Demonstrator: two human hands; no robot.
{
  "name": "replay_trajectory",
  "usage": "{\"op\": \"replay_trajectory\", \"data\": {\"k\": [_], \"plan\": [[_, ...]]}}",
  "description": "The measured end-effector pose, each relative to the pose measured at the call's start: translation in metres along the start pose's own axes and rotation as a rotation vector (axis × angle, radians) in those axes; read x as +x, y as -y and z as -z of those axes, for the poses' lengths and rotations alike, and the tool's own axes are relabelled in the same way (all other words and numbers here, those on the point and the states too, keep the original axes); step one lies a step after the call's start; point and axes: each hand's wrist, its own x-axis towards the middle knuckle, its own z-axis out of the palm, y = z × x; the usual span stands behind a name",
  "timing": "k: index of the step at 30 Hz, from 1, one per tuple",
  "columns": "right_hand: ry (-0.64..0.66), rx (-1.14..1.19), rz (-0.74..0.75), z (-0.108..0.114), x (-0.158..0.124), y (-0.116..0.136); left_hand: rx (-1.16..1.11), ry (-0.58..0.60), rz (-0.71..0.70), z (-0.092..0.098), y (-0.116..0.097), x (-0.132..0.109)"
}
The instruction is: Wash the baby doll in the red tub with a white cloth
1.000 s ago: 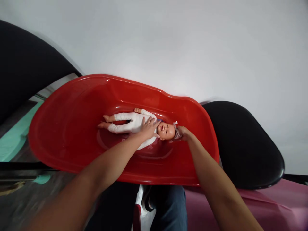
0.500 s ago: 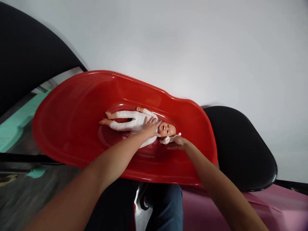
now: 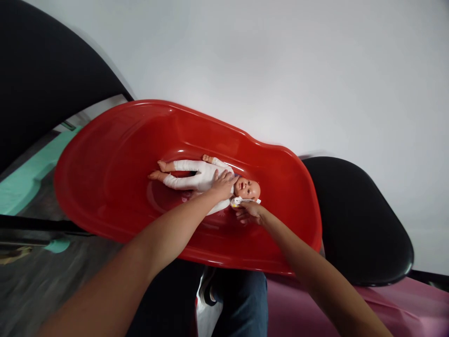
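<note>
A baby doll (image 3: 206, 174) in a white body and leggings lies on its back in a red baby bathtub (image 3: 280, 164), head to the right. My left hand (image 3: 223, 185) rests on its upper chest just below the chin, fingers spread and flat. Beside the doll's head, on the near side, my right hand (image 3: 249, 213) pinches a small white strip-like item (image 3: 238, 201) with a yellow spot. Its exact kind is too small to make out. The doll's near arm is partly covered by my left forearm.
Black chair seats or backs stand at the right (image 3: 358, 220) and upper left (image 3: 52, 70) of the tub. A pale wall (image 3: 280, 70) rises behind. Mint-green parts (image 3: 28, 178) show at left, and a pink surface (image 3: 315, 304) lies below right.
My right hand has shifted left along the doll's head with the white item, its fingers now nearer the doll's shoulder. My left hand stays on the chest. The view has shifted slightly.
</note>
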Motion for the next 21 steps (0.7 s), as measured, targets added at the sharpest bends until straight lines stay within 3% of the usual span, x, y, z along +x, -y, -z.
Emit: {"op": "replay_trajectory", "data": {"k": [5,12,21], "plan": [[-0.052,-0.04,-0.03,-0.008,-0.008,0.005,0.005,0.005,-0.002,-0.002,0.001,0.001],[-0.122,-0.227,0.188,-0.017,0.001,0.005,0.017,0.045,-0.005,0.004,0.002,-0.001],[-0.221,-0.48,0.457,-0.009,0.013,0.005,0.01,0.026,-0.028,0.007,0.0,0.0]]}}
